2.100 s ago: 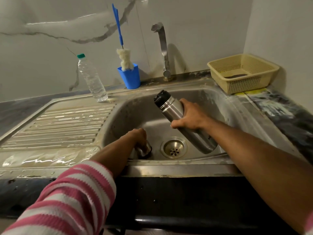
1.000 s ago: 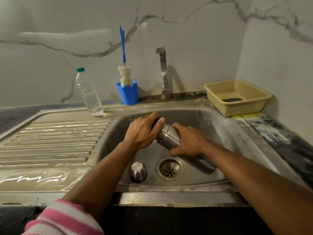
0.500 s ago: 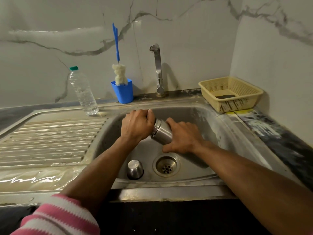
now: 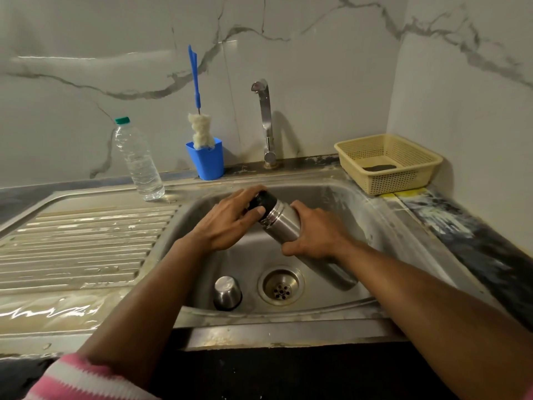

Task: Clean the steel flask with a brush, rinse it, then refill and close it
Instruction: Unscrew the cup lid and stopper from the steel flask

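A steel sink set in a dark counter. Over its basin, the right hand grips a tilted steel flask; the left hand's fingers curl around its black cap. A yellow basket holds something dark. A blue cup holds a bottle brush. A steel cup sits upturned beside the drain.

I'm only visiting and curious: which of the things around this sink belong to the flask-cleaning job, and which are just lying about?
Part of the job:
- steel flask, held by the right hand
- black stopper, gripped by the left hand
- steel cup, upside down in the sink
- bottle brush in the blue holder
- tap
- water bottle, perhaps for refilling

Lying about:
- yellow basket
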